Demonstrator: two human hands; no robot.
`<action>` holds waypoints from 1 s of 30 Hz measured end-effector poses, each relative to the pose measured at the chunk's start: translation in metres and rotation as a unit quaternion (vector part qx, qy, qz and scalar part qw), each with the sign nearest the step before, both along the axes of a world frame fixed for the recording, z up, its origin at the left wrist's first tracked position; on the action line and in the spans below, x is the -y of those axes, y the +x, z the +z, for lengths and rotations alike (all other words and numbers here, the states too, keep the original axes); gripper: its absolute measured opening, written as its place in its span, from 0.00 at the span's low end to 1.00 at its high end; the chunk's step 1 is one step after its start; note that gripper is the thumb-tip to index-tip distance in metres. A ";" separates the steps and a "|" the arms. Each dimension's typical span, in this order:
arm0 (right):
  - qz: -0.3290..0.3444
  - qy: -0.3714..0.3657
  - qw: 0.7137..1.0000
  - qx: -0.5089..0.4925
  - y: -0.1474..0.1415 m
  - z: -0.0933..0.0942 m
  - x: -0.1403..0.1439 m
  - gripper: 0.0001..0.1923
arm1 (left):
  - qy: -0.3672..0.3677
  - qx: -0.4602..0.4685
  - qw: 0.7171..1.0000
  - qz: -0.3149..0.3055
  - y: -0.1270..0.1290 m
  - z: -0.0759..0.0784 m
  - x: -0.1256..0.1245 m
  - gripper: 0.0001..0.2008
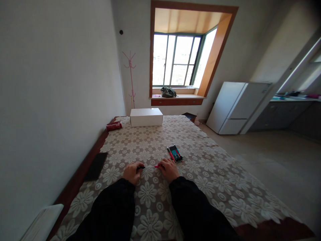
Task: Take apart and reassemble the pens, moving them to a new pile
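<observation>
Two hands pinching a slim thing, with pens side by side at 2 o'clock

Take the place between your hands as the centre of the clock. The tabletop (281,231) reaches away from you to 12 o'clock, and a flowered cloth (213,184) covers most of it, perhaps to protect the surface. The white box (146,117) lies at 12 o'clock near the far edge, so it leaves you room for working. The dark flat slab (96,167) is at 9 o'clock, out of the way of your arms.

Your left hand (132,172) and right hand (169,170) are low over the cloth, which probably keeps them steady. Both are pinching, thumb against fingers.

The row of pens (175,153) lies just beyond your right hand; side by side, they seem easy to reach. The red packet (114,126) is at 11 o'clock, well apart.

Your left hand pinches a black piece (141,167), your right a pink piece (156,166). Between them shows a thin pale stick (149,166); gripping only the outer ends leaves it uncovered. I cannot tell if it joins both.
</observation>
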State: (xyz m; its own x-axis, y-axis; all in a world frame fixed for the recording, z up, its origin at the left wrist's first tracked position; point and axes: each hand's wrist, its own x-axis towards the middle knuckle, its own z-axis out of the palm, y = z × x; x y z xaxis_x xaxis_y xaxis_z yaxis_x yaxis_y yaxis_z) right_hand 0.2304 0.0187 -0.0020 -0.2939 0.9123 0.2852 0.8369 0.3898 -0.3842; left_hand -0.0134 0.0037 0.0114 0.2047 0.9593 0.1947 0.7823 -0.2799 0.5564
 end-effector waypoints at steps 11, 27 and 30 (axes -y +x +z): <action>0.031 0.000 1.000 -0.008 -0.003 -0.002 0.001 0.06 | 0.006 0.005 1.000 -0.014 0.000 0.000 0.000 0.12; 0.132 0.005 0.991 -0.025 -0.017 0.005 0.011 0.07 | 0.021 0.050 0.993 -0.102 0.007 0.000 0.006 0.11; 0.133 -0.003 0.991 -0.026 -0.017 0.005 0.011 0.08 | 0.021 0.046 0.993 -0.103 0.007 0.001 0.007 0.11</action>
